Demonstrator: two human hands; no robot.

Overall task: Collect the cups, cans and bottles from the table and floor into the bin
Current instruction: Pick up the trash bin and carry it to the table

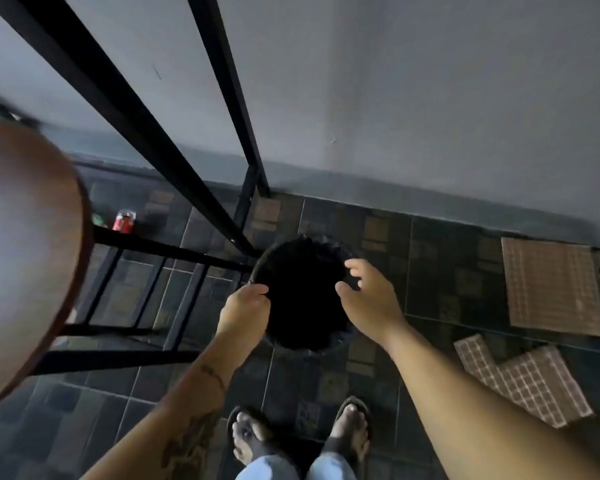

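Note:
A round black bin [329, 346] lined with a dark bag stands on the tiled floor just ahead of my feet. My left hand [245, 308] is closed on the bin's left rim. Over the bin's right side hovers my right hand [368, 297], fingers spread and holding nothing. A red can [124, 221] stands on the floor at the left, under the table, with something green [99, 220] beside it, mostly hidden. The bin's inside is too dark to see.
A round wooden tabletop [25, 254] fills the left edge. Black metal frame bars [174, 251] run between it and the bin. Loose brown tile pieces [551, 289] lie on the floor at the right. A grey wall [430, 98] runs behind the bin.

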